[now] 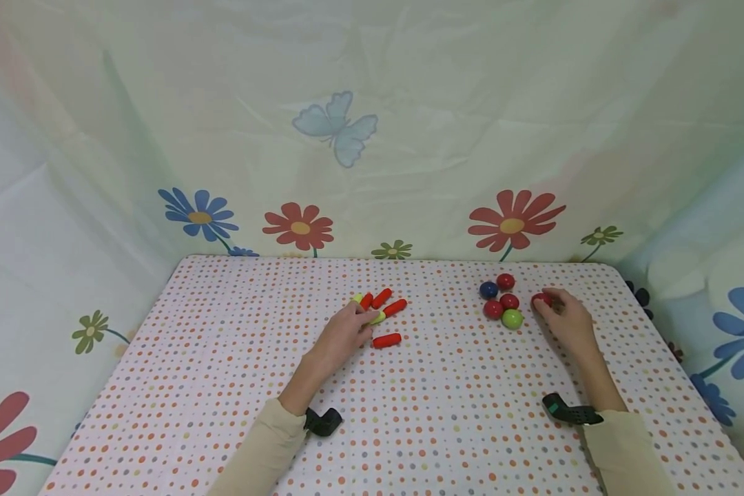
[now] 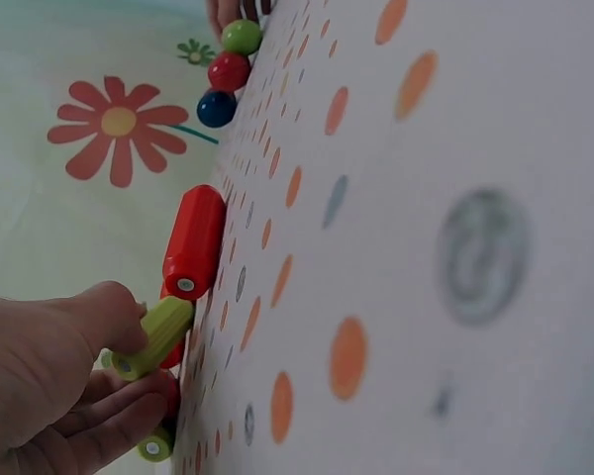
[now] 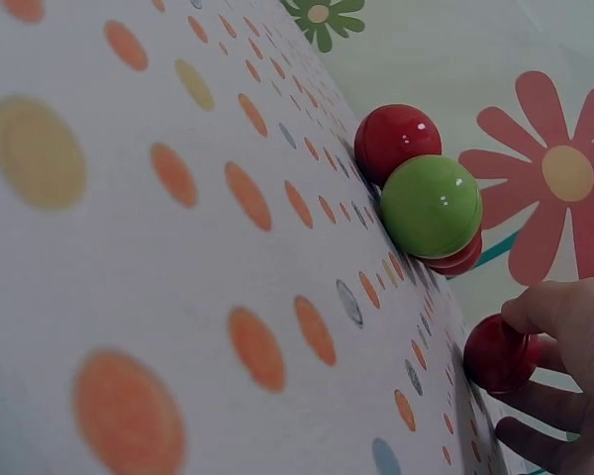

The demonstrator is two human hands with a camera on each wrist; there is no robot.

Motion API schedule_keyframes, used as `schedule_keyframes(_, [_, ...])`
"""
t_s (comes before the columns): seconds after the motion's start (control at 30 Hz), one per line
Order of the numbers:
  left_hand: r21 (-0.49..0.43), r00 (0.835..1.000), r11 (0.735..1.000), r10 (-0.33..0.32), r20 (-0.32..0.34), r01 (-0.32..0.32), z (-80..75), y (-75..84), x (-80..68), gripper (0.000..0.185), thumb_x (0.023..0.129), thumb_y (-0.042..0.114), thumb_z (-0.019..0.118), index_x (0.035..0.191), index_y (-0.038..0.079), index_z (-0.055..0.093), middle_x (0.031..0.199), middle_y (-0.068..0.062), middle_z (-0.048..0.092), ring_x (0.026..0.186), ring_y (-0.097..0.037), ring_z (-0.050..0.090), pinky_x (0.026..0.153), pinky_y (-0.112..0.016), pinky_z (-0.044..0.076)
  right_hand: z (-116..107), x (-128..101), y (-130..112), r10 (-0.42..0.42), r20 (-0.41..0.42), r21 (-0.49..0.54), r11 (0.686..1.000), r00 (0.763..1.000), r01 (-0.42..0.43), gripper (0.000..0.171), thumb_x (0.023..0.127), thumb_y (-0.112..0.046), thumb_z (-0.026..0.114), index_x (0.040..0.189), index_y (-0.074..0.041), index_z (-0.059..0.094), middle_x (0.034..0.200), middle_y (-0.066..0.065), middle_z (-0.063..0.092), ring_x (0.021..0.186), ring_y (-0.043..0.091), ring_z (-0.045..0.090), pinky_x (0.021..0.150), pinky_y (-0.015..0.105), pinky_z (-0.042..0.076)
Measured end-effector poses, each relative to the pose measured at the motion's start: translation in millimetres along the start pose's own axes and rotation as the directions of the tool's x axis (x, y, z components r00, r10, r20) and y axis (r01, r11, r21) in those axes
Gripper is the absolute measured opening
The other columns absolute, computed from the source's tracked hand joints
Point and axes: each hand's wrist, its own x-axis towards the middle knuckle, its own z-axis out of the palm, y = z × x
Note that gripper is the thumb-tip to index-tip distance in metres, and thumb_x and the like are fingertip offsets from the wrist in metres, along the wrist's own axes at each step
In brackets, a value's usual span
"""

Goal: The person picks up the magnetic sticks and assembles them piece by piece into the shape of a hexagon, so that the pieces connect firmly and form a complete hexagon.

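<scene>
My left hand (image 1: 355, 326) lies among several short cylinders near the middle of the table. In the left wrist view its thumb and fingers (image 2: 99, 421) pinch a green cylinder (image 2: 155, 336), also seen at the fingertips as the green cylinder (image 1: 378, 317). Red cylinders (image 1: 387, 340) (image 1: 395, 307) (image 1: 381, 297) lie around it, and a second green cylinder (image 1: 357, 298) lies just beyond. My right hand (image 1: 558, 313) pinches a red ball (image 1: 540, 300) (image 3: 499, 353) on the cloth, beside a cluster of balls: green (image 1: 512, 318) (image 3: 431, 206), blue (image 1: 488, 290) and three red (image 1: 505, 281).
The table (image 1: 223, 386) wears a white cloth with coloured dots. Floral fabric walls (image 1: 347, 172) close in the back and both sides. Bare cloth stretches across the near half and the left side.
</scene>
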Motion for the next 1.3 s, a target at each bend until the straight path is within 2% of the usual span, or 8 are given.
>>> schedule_keyframes(0.37, [0.034, 0.999, 0.999, -0.039, 0.001, 0.038, -5.0, 1.8, 2.4, 0.024, 0.087, 0.005, 0.061, 0.103, 0.016, 0.075, 0.081, 0.000, 0.047, 0.070, -0.012, 0.039, 0.058, -0.020, 0.032, -3, 0, -1, 0.029, 0.033, 0.006, 1.000, 0.999, -0.029, 0.058, 0.102, -0.038, 0.043, 0.143, 0.002, 0.038, 0.141, 0.033, 0.042, 0.132, 0.052, 0.037, 0.106, 0.065, 0.031])
schedule_keyframes(0.6, [-0.018, 0.993, 0.993, -0.112, 0.031, 0.113, -10.4, 4.9, 0.9, 0.024, 0.086, 0.009, 0.067, 0.108, 0.012, 0.074, 0.093, -0.004, 0.055, 0.075, -0.013, 0.045, 0.059, -0.020, 0.037, -5, 0, -2, 0.047, 0.029, 0.007, 0.999, 0.998, -0.047, 0.059, 0.102, -0.040, 0.043, 0.144, 0.001, 0.037, 0.143, 0.033, 0.040, 0.133, 0.052, 0.036, 0.107, 0.065, 0.031])
schedule_keyframes(0.97, [-0.035, 0.980, 0.985, -0.162, 0.111, 0.167, -20.2, 6.0, 1.8, 0.028, 0.088, 0.009, 0.068, 0.116, 0.010, 0.072, 0.098, -0.007, 0.059, 0.071, -0.014, 0.044, 0.055, -0.020, 0.036, -8, -1, 0, 0.055, -0.026, 0.033, 0.998, 0.998, -0.054, 0.057, 0.102, -0.037, 0.044, 0.144, 0.000, 0.038, 0.142, 0.032, 0.043, 0.131, 0.049, 0.041, 0.105, 0.061, 0.037])
schedule_keyframes(1.03, [-0.037, 0.979, 0.984, -0.169, 0.114, 0.174, -20.9, 5.4, 1.8, 0.026, 0.088, 0.013, 0.070, 0.114, 0.011, 0.073, 0.097, -0.007, 0.061, 0.071, -0.014, 0.045, 0.055, -0.020, 0.037, -9, -2, -1, 0.063, -0.082, 0.071, 0.996, 0.995, -0.057, 0.055, 0.102, -0.036, 0.045, 0.144, -0.001, 0.040, 0.142, 0.029, 0.046, 0.128, 0.044, 0.047, 0.101, 0.055, 0.044])
schedule_keyframes(1.1, [-0.040, 0.981, 0.985, -0.164, 0.107, 0.169, -21.3, 4.0, 1.7, 0.024, 0.087, 0.016, 0.072, 0.111, 0.011, 0.074, 0.095, -0.005, 0.063, 0.070, -0.013, 0.047, 0.055, -0.020, 0.039, -11, -4, -3, 0.079, -0.140, 0.113, 0.992, 0.987, -0.063, 0.054, 0.101, -0.038, 0.046, 0.143, -0.005, 0.043, 0.141, 0.024, 0.048, 0.118, 0.030, 0.055, 0.092, 0.036, 0.051])
schedule_keyframes(1.17, [-0.056, 0.983, 0.985, -0.160, 0.088, 0.165, -23.0, 1.6, 1.1, 0.023, 0.087, 0.018, 0.073, 0.109, 0.012, 0.075, 0.094, -0.003, 0.065, 0.071, -0.011, 0.049, 0.057, -0.020, 0.039, -13, -5, -6, 0.087, -0.183, 0.185, 0.981, 0.979, -0.053, 0.052, 0.100, -0.038, 0.049, 0.142, -0.008, 0.045, 0.139, 0.019, 0.051, 0.103, 0.011, 0.058, 0.081, 0.018, 0.049])
schedule_keyframes(1.23, [-0.108, 0.985, 0.979, -0.168, 0.051, 0.172, -26.8, -1.6, 0.2, 0.022, 0.087, 0.019, 0.073, 0.107, 0.012, 0.075, 0.091, -0.002, 0.065, 0.071, -0.011, 0.050, 0.059, -0.021, 0.041, -14, -5, -11, 0.096, -0.201, 0.288, 0.957, 0.975, -0.034, 0.052, 0.098, -0.038, 0.052, 0.141, -0.010, 0.047, 0.131, 0.009, 0.055, 0.091, -0.005, 0.055, 0.072, 0.006, 0.046])
schedule_keyframes(1.3, [-0.187, 0.984, 0.967, -0.178, -0.004, 0.174, -31.8, -5.6, -1.1, 0.022, 0.089, 0.020, 0.070, 0.109, 0.011, 0.072, 0.094, -0.002, 0.063, 0.074, -0.011, 0.051, 0.063, -0.022, 0.043, -14, -5, -16, 0.085, -0.215, 0.415, 0.910, 0.973, 0.013, 0.048, 0.097, -0.034, 0.056, 0.139, -0.011, 0.051, 0.121, -0.002, 0.056, 0.084, -0.012, 0.055, 0.071, 0.002, 0.047])
